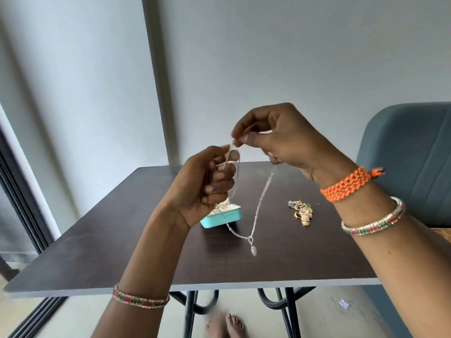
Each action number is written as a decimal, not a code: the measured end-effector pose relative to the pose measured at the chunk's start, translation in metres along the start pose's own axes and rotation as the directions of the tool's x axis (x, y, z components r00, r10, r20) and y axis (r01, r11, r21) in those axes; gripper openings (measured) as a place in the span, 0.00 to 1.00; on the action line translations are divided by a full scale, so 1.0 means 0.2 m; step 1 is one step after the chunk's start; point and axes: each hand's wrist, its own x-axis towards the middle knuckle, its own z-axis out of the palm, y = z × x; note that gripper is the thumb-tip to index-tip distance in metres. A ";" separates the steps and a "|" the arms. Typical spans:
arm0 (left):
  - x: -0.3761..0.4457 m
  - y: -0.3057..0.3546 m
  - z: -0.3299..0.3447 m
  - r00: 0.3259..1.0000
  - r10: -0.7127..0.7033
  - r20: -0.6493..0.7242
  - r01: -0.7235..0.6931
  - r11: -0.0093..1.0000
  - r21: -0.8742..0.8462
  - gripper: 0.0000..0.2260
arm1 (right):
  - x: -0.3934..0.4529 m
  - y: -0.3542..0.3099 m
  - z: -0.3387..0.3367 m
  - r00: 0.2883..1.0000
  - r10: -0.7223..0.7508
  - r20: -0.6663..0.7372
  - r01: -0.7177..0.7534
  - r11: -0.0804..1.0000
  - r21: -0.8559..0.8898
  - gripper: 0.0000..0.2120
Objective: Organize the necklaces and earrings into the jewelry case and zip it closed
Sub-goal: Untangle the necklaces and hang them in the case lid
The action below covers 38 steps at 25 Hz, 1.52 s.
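While both hands are raised above the dark brown wooden table [122,252], the head view shows a thin silver chain necklace [262,193] strung between them. The right hand [288,140] pinches one end of the chain between thumb and forefinger, the other fingers curled. Just below it, the left hand [207,181] has its fingers curled round the other run of chain, thumb and forefinger nipping it near the top. From the two grips the chain sags in a long loop, and a small silver pendant [253,250] hangs at its lowest point, close over the tabletop; whether it touches the surface I cannot tell.

Behind the left hand, the small turquoise jewelry case [227,217] lies open on the table, its pale lining showing. To the right of it, well apart, sits a heap of gold-toned earrings [301,213].

The chain looks light, limp and quick to knot, with fine links that would likely kink or snag under a hard pull. Holding it near the clasp ends, as now, seems soundest; lowering the pendant in first should let the slack coil down after it.
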 end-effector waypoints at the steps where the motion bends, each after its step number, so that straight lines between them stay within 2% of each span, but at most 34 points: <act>1: -0.01 0.00 0.00 1.000 0.001 0.005 -0.001 1.000 -0.001 0.07 | 0.00 0.01 0.00 0.998 0.003 -0.059 -0.002 1.000 0.029 0.07; 3: -0.01 0.01 0.01 0.999 0.030 -0.014 -0.030 0.999 -0.020 0.09 | -0.01 0.04 -0.01 0.994 0.073 -0.084 -0.065 0.992 0.104 0.06; 6: 0.02 0.02 0.02 0.992 0.103 -0.069 -0.105 0.994 -0.021 0.06 | -0.02 0.08 0.01 0.968 0.231 0.098 -0.247 0.946 0.209 0.06; 9: 0.03 0.02 0.03 0.987 0.128 -0.093 -0.118 0.988 0.102 0.08 | -0.04 0.11 0.04 0.919 0.322 0.229 -0.363 0.917 0.166 0.03; 11: 0.02 0.03 0.04 0.986 0.147 -0.075 -0.131 0.974 0.187 0.10 | -0.04 0.15 0.08 0.923 0.347 0.165 -0.365 0.926 0.099 0.06; 13: 0.00 0.04 0.04 0.987 0.155 -0.053 -0.141 0.970 0.199 0.10 | -0.05 0.20 0.13 0.942 0.335 0.020 -0.336 0.942 0.007 0.09; 14: -0.01 0.05 0.05 0.987 0.157 -0.042 -0.146 0.972 0.185 0.10 | -0.05 0.22 0.14 0.944 0.330 -0.010 -0.329 0.944 0.022 0.09; 16: -0.01 0.07 0.05 0.984 0.173 -0.035 -0.165 0.971 0.172 0.10 | -0.07 0.25 0.15 0.939 0.335 0.078 -0.343 0.894 0.288 0.07; 18: -0.01 0.08 0.05 0.982 0.180 -0.054 -0.166 0.967 0.193 0.09 | -0.08 0.25 0.13 0.929 0.306 0.207 -0.368 0.725 0.582 0.06; 19: 0.00 0.07 0.04 0.983 0.173 -0.064 -0.156 0.964 0.214 0.09 | -0.09 0.24 0.13 0.929 0.285 0.237 -0.370 0.674 0.640 0.06; 20: 0.00 0.07 0.04 0.984 0.164 -0.072 -0.143 0.960 0.243 0.08 | -0.09 0.23 0.13 0.934 0.265 0.241 -0.358 0.677 0.643 0.06; 22: 0.01 0.05 0.02 0.984 0.155 -0.083 -0.121 0.941 0.316 0.08 | -0.09 0.23 0.15 0.946 0.247 0.209 -0.323 0.762 0.562 0.05; 24: 0.02 0.03 0.01 0.983 0.158 -0.097 -0.112 0.923 0.369 0.08 | -0.08 0.25 0.18 0.946 0.294 0.137 -0.324 0.837 0.441 0.05; 25: 0.02 0.03 0.01 0.983 0.157 -0.097 -0.113 0.927 0.357 0.08 | -0.08 0.27 0.20 0.942 0.328 0.074 -0.332 0.875 0.352 0.05; 27: 0.01 0.03 0.00 0.990 0.124 -0.060 -0.109 0.970 0.216 0.11 | -0.09 0.31 0.23 0.935 0.348 -0.072 -0.341 0.936 0.092 0.07; 29: -0.01 0.03 0.00 0.994 0.106 0.039 -0.107 0.993 0.049 0.12 | -0.09 0.37 0.26 0.926 0.353 -0.136 -0.360 0.932 -0.031 0.08; 31: -0.01 0.03 -0.03 0.985 0.149 0.088 -0.148 0.989 -0.024 0.14 | -0.08 0.43 0.28 0.906 0.382 -0.180 -0.387 0.922 0.007 0.06; 34: 0.01 0.01 -0.10 0.971 0.233 0.052 -0.220 0.958 -0.183 0.15 | -0.06 0.47 0.26 0.866 0.454 -0.209 -0.434 0.890 0.137 0.04; 36: 0.06 -0.04 -0.14 0.965 0.262 -0.020 -0.257 0.927 -0.274 0.14 | -0.05 0.48 0.24 0.858 0.501 -0.113 -0.446 0.836 0.318 0.03; 38: 0.11 -0.09 -0.18 0.960 0.250 -0.129 -0.274 0.933 -0.232 0.12 | -0.06 0.50 0.24 0.856 0.515 0.046 -0.451 0.701 0.553 0.02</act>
